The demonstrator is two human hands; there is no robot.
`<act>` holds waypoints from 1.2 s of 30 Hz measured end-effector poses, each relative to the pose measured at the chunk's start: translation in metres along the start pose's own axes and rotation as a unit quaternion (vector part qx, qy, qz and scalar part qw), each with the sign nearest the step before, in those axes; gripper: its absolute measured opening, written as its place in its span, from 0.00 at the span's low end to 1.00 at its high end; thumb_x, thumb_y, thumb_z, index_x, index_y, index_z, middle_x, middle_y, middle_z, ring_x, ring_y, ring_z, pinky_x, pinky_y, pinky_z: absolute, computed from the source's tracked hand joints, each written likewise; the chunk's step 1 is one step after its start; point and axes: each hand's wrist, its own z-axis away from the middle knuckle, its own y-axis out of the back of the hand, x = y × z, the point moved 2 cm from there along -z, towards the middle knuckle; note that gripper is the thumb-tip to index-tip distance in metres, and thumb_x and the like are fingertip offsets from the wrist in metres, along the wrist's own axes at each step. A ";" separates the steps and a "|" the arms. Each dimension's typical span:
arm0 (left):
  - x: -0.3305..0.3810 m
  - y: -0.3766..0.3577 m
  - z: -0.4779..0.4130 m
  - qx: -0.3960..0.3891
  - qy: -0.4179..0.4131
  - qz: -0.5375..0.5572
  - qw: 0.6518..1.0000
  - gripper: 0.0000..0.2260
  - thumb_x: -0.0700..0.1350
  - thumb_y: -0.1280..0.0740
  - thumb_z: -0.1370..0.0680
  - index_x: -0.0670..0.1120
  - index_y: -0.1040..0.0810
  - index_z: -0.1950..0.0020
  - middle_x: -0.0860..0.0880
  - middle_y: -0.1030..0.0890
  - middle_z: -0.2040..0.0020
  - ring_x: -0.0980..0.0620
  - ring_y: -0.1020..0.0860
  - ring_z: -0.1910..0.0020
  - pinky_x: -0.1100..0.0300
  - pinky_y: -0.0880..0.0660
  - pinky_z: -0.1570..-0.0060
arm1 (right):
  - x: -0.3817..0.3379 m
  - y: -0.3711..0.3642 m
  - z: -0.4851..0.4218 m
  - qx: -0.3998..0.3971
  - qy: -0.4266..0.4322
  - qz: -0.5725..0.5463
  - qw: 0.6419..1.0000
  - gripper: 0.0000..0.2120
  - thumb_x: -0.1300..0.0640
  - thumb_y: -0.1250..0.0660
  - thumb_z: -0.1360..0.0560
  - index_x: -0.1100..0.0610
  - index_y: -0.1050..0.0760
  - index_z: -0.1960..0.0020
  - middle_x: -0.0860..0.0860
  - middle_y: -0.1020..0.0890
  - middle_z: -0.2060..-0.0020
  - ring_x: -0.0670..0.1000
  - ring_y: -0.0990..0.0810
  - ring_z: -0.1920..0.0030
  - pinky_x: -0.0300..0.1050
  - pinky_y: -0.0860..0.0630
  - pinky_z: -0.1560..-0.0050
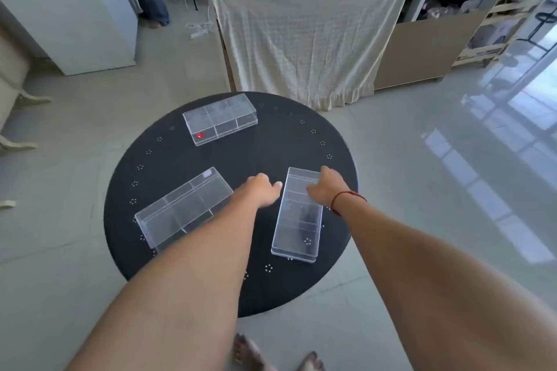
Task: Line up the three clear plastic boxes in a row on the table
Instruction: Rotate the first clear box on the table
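Three clear plastic boxes lie apart on a round black table (271,147). The far box (220,118), with a red sticker, sits near the back left edge. The left box (183,208) lies at an angle by the near left edge. The right box (297,217) points away from me. My right hand (324,188), with a red string on the wrist, rests on the far end of the right box, fingers curled over its lid. My left hand (261,193) hovers between the left and right boxes, fingers curled, holding nothing; its thumb nearly touches the right box's left edge.
The table stands on a pale tiled floor. Behind it a cream cloth (310,39) hangs over a wooden counter. A white cabinet (69,9) stands at the far left. My bare feet (277,355) show below the table's near edge.
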 end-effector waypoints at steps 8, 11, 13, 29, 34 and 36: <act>-0.009 -0.051 -0.007 -0.074 0.036 0.012 0.997 0.27 0.60 0.52 0.21 0.42 0.25 0.38 0.43 0.24 0.37 0.42 0.28 0.37 0.45 0.31 0.36 | 0.033 -0.036 -0.004 -0.058 -0.118 -0.171 0.976 0.39 0.58 0.37 0.22 0.56 0.57 0.20 0.60 0.29 0.31 0.63 0.25 0.34 0.59 0.22 0.39; -0.007 -0.063 -0.009 -0.074 0.034 0.004 0.997 0.29 0.58 0.56 0.19 0.41 0.29 0.32 0.41 0.30 0.30 0.42 0.37 0.28 0.45 0.38 0.31 | 0.037 -0.044 -0.004 -0.079 -0.121 -0.200 0.969 0.24 0.57 0.38 0.22 0.58 0.39 0.27 0.59 0.24 0.36 0.62 0.21 0.40 0.58 0.17 0.49; -0.006 -0.066 -0.009 -0.068 0.036 0.012 0.997 0.28 0.58 0.56 0.19 0.42 0.33 0.28 0.42 0.33 0.27 0.42 0.40 0.27 0.45 0.39 0.30 | 0.038 -0.046 -0.004 -0.080 -0.112 -0.203 0.969 0.18 0.59 0.39 0.22 0.59 0.30 0.32 0.59 0.21 0.39 0.62 0.19 0.43 0.57 0.16 0.50; -0.011 -0.046 -0.003 0.002 -0.060 0.004 0.998 0.27 0.61 0.43 0.24 0.62 0.45 0.25 0.47 0.35 0.29 0.42 0.37 0.32 0.44 0.36 0.34 | 0.037 -0.046 0.000 -0.067 -0.108 -0.182 0.975 0.21 0.58 0.36 0.21 0.63 0.31 0.30 0.58 0.22 0.40 0.57 0.21 0.44 0.48 0.22 0.42; 0.000 -0.036 0.005 0.083 -0.168 -0.077 0.979 0.28 0.55 0.37 0.22 0.59 0.43 0.24 0.48 0.33 0.31 0.45 0.36 0.33 0.50 0.39 0.35 | 0.035 -0.015 -0.005 0.095 -0.050 -0.183 0.977 0.51 0.61 0.24 0.30 0.53 0.56 0.20 0.56 0.47 0.20 0.60 0.42 0.22 0.57 0.36 0.26; 0.003 -0.034 0.008 0.111 -0.201 -0.091 0.969 0.29 0.52 0.34 0.23 0.56 0.42 0.24 0.48 0.32 0.32 0.46 0.35 0.34 0.52 0.39 0.35 | 0.028 -0.004 -0.006 0.110 0.018 -0.061 0.992 0.53 0.62 0.23 0.32 0.49 0.55 0.20 0.55 0.53 0.20 0.59 0.49 0.20 0.60 0.40 0.24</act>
